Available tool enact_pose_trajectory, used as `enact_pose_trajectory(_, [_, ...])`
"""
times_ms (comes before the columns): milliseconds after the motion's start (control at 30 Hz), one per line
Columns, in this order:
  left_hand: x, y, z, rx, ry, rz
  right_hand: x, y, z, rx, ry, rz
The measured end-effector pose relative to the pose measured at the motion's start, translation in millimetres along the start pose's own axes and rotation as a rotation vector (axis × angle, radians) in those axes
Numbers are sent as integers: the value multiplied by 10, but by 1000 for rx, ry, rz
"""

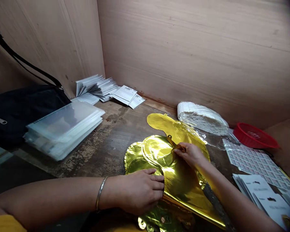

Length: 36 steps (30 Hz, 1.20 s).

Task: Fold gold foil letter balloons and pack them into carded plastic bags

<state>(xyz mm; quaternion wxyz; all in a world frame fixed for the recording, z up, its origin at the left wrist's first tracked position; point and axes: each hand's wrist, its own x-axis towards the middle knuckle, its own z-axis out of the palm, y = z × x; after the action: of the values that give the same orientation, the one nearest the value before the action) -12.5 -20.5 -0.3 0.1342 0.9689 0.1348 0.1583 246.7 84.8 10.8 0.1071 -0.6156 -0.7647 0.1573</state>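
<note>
Shiny gold foil balloons [159, 151], flat and uninflated, lie in a pile on the worn wooden table [116, 129]. My left hand [141, 190] lies on the near edge of the pile, fingers together and curled over the foil, pressing it down. My right hand [189, 154] reaches in from the right and pinches a small gold tab of a balloon near the pile's middle. A metal bangle [100, 192] sits on my left wrist.
A stack of clear plastic sleeves [64, 127] lies at the left beside a black bag [16, 109]. White printed cards [103, 88] fan out at the back. At the right are a wrapped white bundle [201, 117], a red basket [255, 135], a sticker sheet [255, 161] and header cards [268, 195].
</note>
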Motion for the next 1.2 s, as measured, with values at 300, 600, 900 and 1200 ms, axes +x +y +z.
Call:
enact_pose_trajectory(300, [16,-156,-183,175,146,-376,-29,43,29,-17,-83,-8])
enact_pose_trajectory(600, [-83,-251,95,124,-10,-418,17,24,38,-34,-15,-12])
enact_pose_trajectory(900, [-77,-276,58,53,-18,-446,76,-13,56,-43,-16,-33])
enact_pose_trajectory(1200, [-82,-273,40,22,-35,-444,133,-49,69,-54,-14,-46])
